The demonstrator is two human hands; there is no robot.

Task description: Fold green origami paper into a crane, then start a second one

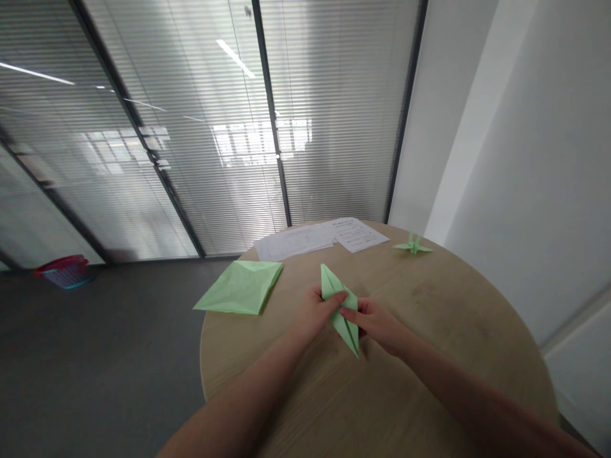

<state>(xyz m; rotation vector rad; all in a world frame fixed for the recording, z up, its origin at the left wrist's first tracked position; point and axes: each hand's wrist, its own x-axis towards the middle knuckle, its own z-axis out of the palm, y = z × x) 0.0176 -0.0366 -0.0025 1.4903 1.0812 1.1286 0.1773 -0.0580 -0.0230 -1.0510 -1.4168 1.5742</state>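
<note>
Both hands meet over the middle of a round wooden table [429, 356], pinching a narrow, pointed fold of light green paper [337, 299]. My left hand [315, 313] grips its left side with the thumb on top. My right hand [377, 323] pinches the right side, fingers closed on the paper. One tip of the fold points away from me, the other toward me, just above the tabletop.
A flat, creased green paper square [241, 287] lies at the table's left edge. White printed sheets [319, 237] lie at the far edge. A small finished green paper crane [413, 245] stands at the far right. A red basket [64, 270] sits on the grey floor by the glass wall.
</note>
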